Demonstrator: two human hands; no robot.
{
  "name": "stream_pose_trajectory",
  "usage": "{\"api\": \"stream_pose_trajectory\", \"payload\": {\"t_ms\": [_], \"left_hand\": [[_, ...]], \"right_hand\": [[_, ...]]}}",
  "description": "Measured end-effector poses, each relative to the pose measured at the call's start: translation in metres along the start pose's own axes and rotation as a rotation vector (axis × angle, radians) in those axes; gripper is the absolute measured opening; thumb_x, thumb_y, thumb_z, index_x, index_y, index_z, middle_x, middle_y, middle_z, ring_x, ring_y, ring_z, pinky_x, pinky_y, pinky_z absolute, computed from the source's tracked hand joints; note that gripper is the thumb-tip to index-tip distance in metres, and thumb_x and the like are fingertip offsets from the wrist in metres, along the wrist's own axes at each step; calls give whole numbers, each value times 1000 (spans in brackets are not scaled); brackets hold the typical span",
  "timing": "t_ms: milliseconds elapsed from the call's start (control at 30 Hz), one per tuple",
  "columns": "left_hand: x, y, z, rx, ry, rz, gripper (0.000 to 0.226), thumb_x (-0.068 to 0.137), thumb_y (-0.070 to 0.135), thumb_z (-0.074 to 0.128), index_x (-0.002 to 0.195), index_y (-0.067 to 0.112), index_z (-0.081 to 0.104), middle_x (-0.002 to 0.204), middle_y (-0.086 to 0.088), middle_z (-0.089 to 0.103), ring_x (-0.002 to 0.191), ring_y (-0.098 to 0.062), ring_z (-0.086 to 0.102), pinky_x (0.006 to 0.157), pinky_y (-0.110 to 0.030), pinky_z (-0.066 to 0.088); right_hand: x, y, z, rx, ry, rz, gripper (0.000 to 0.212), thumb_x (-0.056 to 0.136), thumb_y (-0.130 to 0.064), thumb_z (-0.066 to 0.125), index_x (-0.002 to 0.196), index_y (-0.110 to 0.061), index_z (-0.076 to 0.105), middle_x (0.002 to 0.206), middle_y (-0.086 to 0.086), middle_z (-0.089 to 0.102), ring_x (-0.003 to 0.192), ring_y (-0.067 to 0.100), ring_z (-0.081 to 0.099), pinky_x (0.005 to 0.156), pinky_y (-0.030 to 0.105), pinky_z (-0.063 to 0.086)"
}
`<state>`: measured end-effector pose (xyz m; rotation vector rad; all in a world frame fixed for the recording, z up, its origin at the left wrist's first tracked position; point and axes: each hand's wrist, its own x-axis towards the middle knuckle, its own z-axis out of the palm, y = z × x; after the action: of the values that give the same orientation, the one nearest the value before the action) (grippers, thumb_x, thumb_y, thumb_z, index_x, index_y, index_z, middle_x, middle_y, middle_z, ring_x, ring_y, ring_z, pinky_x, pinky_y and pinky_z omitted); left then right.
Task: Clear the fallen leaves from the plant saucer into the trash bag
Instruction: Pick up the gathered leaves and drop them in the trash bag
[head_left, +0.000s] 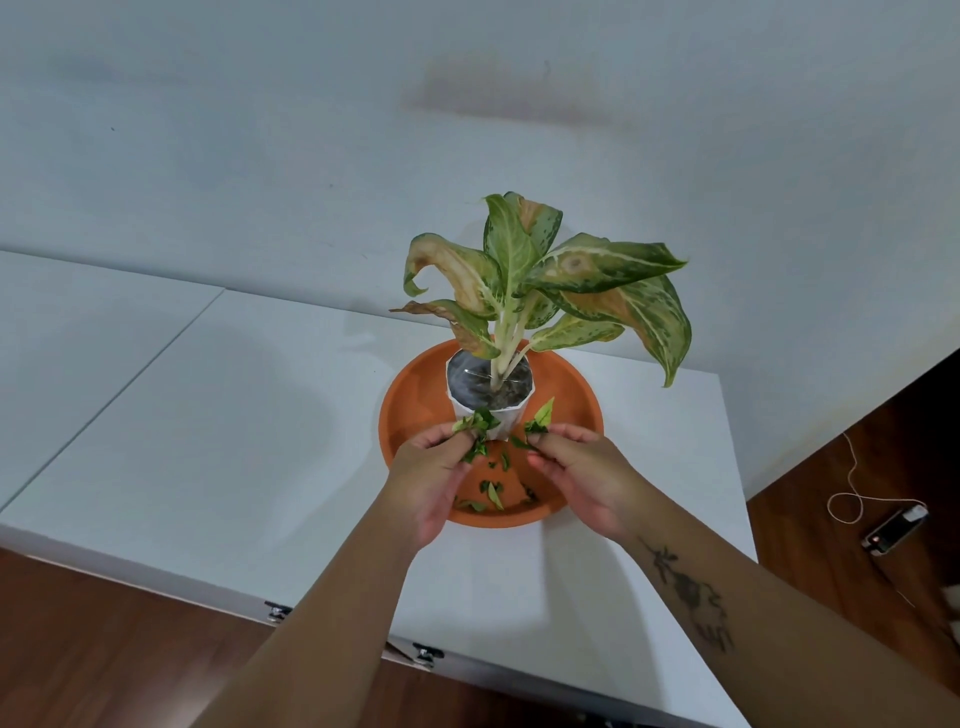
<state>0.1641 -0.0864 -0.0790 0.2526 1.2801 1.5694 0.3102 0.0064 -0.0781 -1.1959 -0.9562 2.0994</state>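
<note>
An orange plant saucer (410, 400) sits on a white table (249, 415), with a white pot (511, 418) and its variegated plant (540, 280) standing in it. Several small green fallen leaves (491, 491) lie in the saucer's near part. Over that near part, my left hand (434, 478) pinches a bunch of leaves (480, 426), and my right hand (576, 470) pinches a few leaves (540, 418) close by. No trash bag is in view.
A white wall (311, 130) stands right behind the table. Brown wooden floor (852, 499) lies to the right, with a phone (896, 530) and a thin cord (852, 488) on it. Metal latches (428, 653) sit on the table's near edge.
</note>
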Motion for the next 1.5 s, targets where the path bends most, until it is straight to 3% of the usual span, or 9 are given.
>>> {"api": "stream_pose_trajectory", "payload": {"t_ms": [233, 400, 567, 800, 1100, 1267, 1367, 1500], "left_hand": [[-2, -5, 1, -269, 33, -76, 10, 93, 3, 58, 96, 2, 67, 85, -5, 75, 76, -7, 72, 65, -17, 57], [-4, -8, 0, -438, -41, -82, 18, 94, 6, 56, 107, 0, 68, 96, -6, 75, 83, -7, 72, 72, -16, 58], [-5, -12, 3, -439, -53, -75, 17, 95, 6, 55, 99, 2, 71, 95, -6, 74, 83, -7, 71, 68, -15, 57], [-4, -14, 10, -468, -80, -83, 22, 95, 7, 56, 113, -1, 66, 103, -8, 73, 88, -8, 70, 70, -15, 57], [-7, -27, 22, -471, -87, -95, 28, 95, 7, 57, 121, -3, 63, 113, -11, 70, 92, -9, 69, 74, -16, 58], [-12, -34, 46, -474, -93, -92, 17, 95, 4, 53, 101, 1, 68, 89, -6, 74, 76, -6, 71, 65, -15, 57], [-16, -40, 64, -447, -77, -62, 18, 96, 4, 51, 93, 4, 68, 81, -2, 74, 72, -4, 70, 64, -13, 56], [-21, -49, 89, -432, -51, -40, 18, 96, 4, 51, 89, 4, 67, 79, -2, 73, 71, -5, 70, 64, -14, 57]], "right_hand": [[-3, 0, 3, 279, -30, 94, 7, 86, 3, 62, 89, -1, 67, 75, 7, 71, 67, 10, 67, 64, 17, 58], [-6, 3, 5, 373, -73, 135, 7, 88, 1, 60, 92, 0, 66, 75, 7, 72, 67, 9, 69, 66, 17, 59], [-6, 6, 7, 402, -61, 122, 7, 88, 2, 60, 89, 0, 67, 76, 8, 71, 67, 9, 68, 70, 17, 58], [-7, 5, 3, 409, -70, 112, 10, 87, 2, 60, 95, 2, 67, 80, 9, 70, 72, 10, 67, 75, 20, 56], [-11, -4, -12, 421, -52, 82, 7, 89, 1, 59, 90, 0, 66, 74, 7, 69, 66, 8, 67, 69, 17, 58], [-14, -13, -34, 422, -62, 80, 8, 89, -1, 60, 94, 0, 66, 79, 7, 68, 69, 8, 66, 70, 16, 58], [-14, -18, -52, 425, -64, 82, 9, 89, -2, 60, 95, 1, 66, 81, 6, 69, 69, 8, 66, 69, 15, 58], [-18, -29, -79, 413, -102, 69, 14, 89, -3, 61, 101, 1, 66, 88, 6, 70, 76, 8, 66, 79, 17, 57]]}}
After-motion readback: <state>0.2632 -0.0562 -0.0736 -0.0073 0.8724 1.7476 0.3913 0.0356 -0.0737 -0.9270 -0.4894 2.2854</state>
